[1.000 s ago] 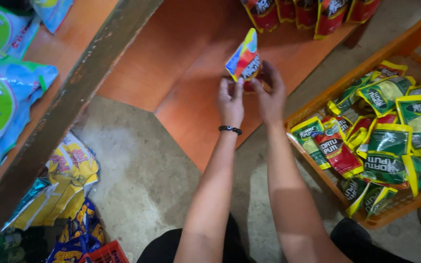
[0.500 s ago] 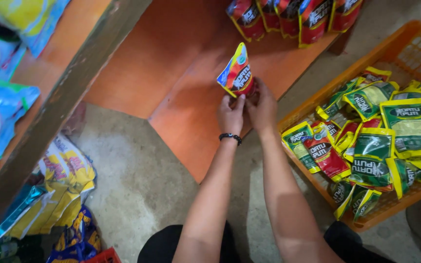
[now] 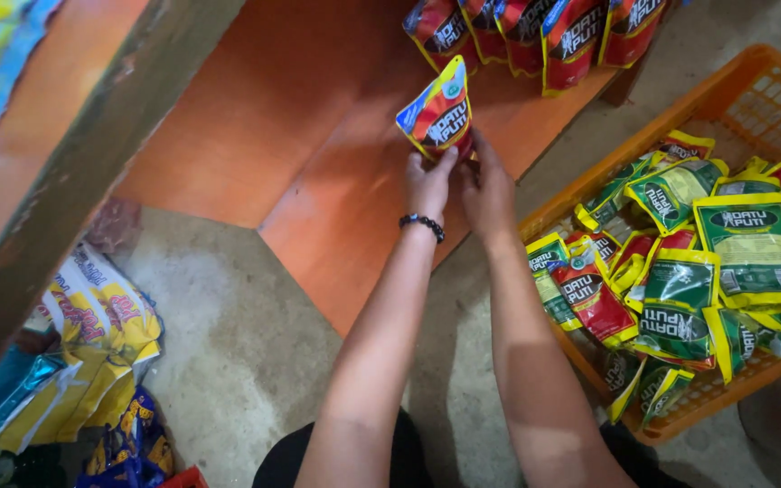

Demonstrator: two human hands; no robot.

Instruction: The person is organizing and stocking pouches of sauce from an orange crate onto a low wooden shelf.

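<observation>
Both of my hands hold one red stand-up pouch [image 3: 438, 117] with a blue and yellow edge, tilted over the orange shelf board [image 3: 318, 154]. My left hand [image 3: 428, 183], with a dark bead bracelet at the wrist, grips its lower left. My right hand [image 3: 487, 192] grips its lower right. A row of similar red pouches [image 3: 535, 32] stands at the far end of the shelf, just beyond the held one.
An orange plastic crate [image 3: 653, 117] at my right holds several green and red pouches [image 3: 680, 271]. A wooden beam [image 3: 83, 181] crosses the left side. Yellow and blue packets [image 3: 101, 352] lie below it on the concrete floor [image 3: 246, 361].
My hands have carried the pouch forward over the shelf, closer to the row of red pouches. The view has shifted along with them.
</observation>
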